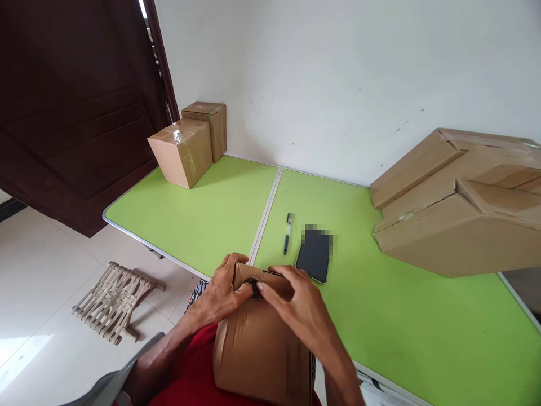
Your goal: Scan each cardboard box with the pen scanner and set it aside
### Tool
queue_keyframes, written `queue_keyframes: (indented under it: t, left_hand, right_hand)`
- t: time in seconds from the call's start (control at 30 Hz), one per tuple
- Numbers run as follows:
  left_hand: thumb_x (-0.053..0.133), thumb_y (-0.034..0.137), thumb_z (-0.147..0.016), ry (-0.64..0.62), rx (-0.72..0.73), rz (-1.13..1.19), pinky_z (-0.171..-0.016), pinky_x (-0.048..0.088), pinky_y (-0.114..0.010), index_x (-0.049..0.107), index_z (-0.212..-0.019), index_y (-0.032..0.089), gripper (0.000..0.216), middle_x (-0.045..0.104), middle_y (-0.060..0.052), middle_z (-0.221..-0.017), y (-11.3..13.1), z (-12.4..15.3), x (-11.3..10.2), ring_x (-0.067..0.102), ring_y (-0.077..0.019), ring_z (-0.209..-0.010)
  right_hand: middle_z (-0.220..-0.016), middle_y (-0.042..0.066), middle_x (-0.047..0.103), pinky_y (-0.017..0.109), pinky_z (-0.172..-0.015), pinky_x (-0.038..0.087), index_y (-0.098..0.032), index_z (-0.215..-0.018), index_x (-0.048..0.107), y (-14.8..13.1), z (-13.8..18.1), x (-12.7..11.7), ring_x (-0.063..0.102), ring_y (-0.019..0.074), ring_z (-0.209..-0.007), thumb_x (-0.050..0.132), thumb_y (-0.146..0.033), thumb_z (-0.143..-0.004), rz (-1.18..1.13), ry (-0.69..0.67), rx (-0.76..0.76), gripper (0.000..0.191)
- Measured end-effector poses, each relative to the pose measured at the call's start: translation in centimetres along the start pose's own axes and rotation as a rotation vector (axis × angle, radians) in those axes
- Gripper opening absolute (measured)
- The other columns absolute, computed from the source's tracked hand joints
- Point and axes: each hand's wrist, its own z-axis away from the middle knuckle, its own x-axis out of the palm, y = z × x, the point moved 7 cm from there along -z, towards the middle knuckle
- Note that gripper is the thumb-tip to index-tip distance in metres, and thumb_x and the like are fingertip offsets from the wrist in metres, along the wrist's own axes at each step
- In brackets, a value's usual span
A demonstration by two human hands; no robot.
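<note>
A brown cardboard box point(260, 349) rests tilted against my body at the table's near edge. My left hand point(222, 287) grips its far left edge, fingers curled over the rim and thumb on the face. On the other side, my right hand point(296, 296) has its fingers over the far right edge, with its thumb pointing inward. Both thumbs touch a small round black thing point(252, 286) on the box near its far end; its kind is unclear. Some of the fingertips are hidden behind the box.
On the green folding table point(190, 225) lie a pen point(288, 234) and a dark flat device point(315, 254), partly pixelated. Two taped boxes point(186, 146) stand at the back left. Larger cartons point(456, 225) fill the right side. A woven stool point(114, 299) is on the floor at left.
</note>
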Motion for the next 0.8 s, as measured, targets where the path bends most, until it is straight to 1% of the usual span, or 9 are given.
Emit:
queue_keyframes:
  t: [0.1, 0.17, 0.23, 0.3, 0.47, 0.53, 0.6, 0.7, 0.8]
  left_hand:
    - [0.063, 0.033, -0.09, -0.041, -0.049, 0.051, -0.086, 0.05, -0.038, 0.055, -0.125, 0.024, 0.037, 0.069, -0.003, -0.105, -0.5, 0.2, -0.5, 0.063, -0.0242, -0.094]
    - [0.067, 0.039, -0.09, -0.059, -0.055, 0.081, -0.081, 0.048, -0.036, 0.056, -0.119, 0.024, 0.034, 0.068, -0.002, -0.1, -0.8, 0.2, -0.6, 0.062, -0.0233, -0.091]
    - [0.067, 0.039, -0.09, -0.056, -0.057, 0.1, -0.079, 0.047, -0.035, 0.056, -0.116, 0.024, 0.033, 0.067, -0.002, -0.097, -1.2, 0.2, -0.7, 0.061, -0.0226, -0.088]
    - [0.066, 0.036, -0.09, -0.046, -0.067, 0.103, -0.078, 0.047, -0.035, 0.056, -0.118, 0.023, 0.032, 0.066, -0.001, -0.094, -1.4, 0.3, -0.7, 0.06, -0.022, -0.086]
    - [0.064, 0.035, -0.091, -0.083, -0.057, 0.137, -0.082, 0.047, -0.035, 0.054, -0.124, 0.023, 0.036, 0.065, -0.002, -0.099, -1.0, 0.4, -1.1, 0.059, -0.0217, -0.089]
    - [0.071, 0.042, -0.089, -0.145, -0.027, 0.169, -0.083, 0.049, -0.036, 0.053, -0.128, 0.022, 0.047, 0.065, -0.003, -0.106, -0.8, 0.4, -1.1, 0.06, -0.0223, -0.093]
    - [0.081, 0.045, -0.083, -0.201, 0.02, 0.2, -0.085, 0.051, -0.036, 0.051, -0.13, 0.022, 0.061, 0.064, -0.005, -0.112, -0.7, 0.5, -1.1, 0.061, -0.0233, -0.098]
    - [0.089, 0.04, -0.075, -0.263, 0.066, 0.255, -0.091, 0.053, -0.039, 0.046, -0.138, 0.021, 0.078, 0.063, -0.008, -0.12, -1.2, 0.4, -0.8, 0.063, -0.026, -0.107]
    - [0.092, 0.033, -0.073, -0.314, 0.068, 0.336, -0.1, 0.054, -0.043, 0.039, -0.146, 0.022, 0.091, 0.063, -0.011, -0.129, -1.8, 0.3, -0.4, 0.065, -0.0292, -0.118]
  right_hand:
    - [-0.121, 0.015, 0.078, 0.046, -0.084, 0.06, -0.022, -0.117, 0.071, 2.3, -2.5, -2.2, 0.075, 0.0329, -0.108, 0.051, -0.074, -0.093, -0.091, 0.013, 0.13, 0.061]
    - [-0.101, 0.016, 0.08, 0.042, -0.075, 0.059, -0.022, -0.099, 0.07, 4.0, -4.9, -3.2, 0.077, 0.032, -0.093, 0.051, -0.067, -0.097, 0.016, 0.09, 0.214, 0.049]
    - [-0.082, 0.016, 0.076, 0.042, -0.07, 0.056, -0.023, -0.077, 0.064, 5.3, -7.6, -2.7, 0.076, 0.0328, -0.082, 0.062, -0.048, -0.096, 0.136, 0.102, 0.269, 0.031]
    - [-0.071, 0.015, 0.072, 0.042, -0.068, 0.055, -0.024, -0.066, 0.059, 6.4, -10.0, -1.5, 0.075, 0.0331, -0.078, 0.072, -0.033, -0.09, 0.196, 0.101, 0.312, 0.029]
    - [-0.061, 0.001, 0.064, 0.035, -0.068, 0.056, -0.02, -0.068, 0.062, 7.9, -12.9, 0.4, 0.068, 0.0195, -0.065, 0.078, -0.032, -0.088, 0.176, 0.101, 0.342, 0.029]
    - [-0.05, 0.001, 0.058, 0.035, -0.061, 0.054, -0.022, -0.06, 0.058, 7.8, -12.6, 0.0, 0.064, 0.0209, -0.055, 0.079, -0.03, -0.084, 0.094, 0.104, 0.325, 0.032]
    - [-0.051, 0.004, 0.061, 0.036, -0.054, 0.052, -0.023, -0.063, 0.06, 7.4, -11.3, -1.0, 0.064, 0.0231, -0.05, 0.075, -0.03, -0.082, -0.019, 0.127, 0.303, 0.025]
    - [-0.075, 0.005, 0.073, 0.034, -0.055, 0.056, -0.023, -0.091, 0.064, 5.9, -7.7, -3.5, 0.071, 0.0219, -0.06, 0.064, -0.042, -0.091, -0.259, 0.253, 0.23, 0.019]
    - [-0.086, 0.003, 0.075, 0.032, -0.061, 0.06, -0.027, -0.1, 0.065, 3.8, -3.1, -4.6, 0.075, 0.0206, -0.073, 0.07, -0.045, -0.094, -0.7, 0.336, 0.096, 0.02]
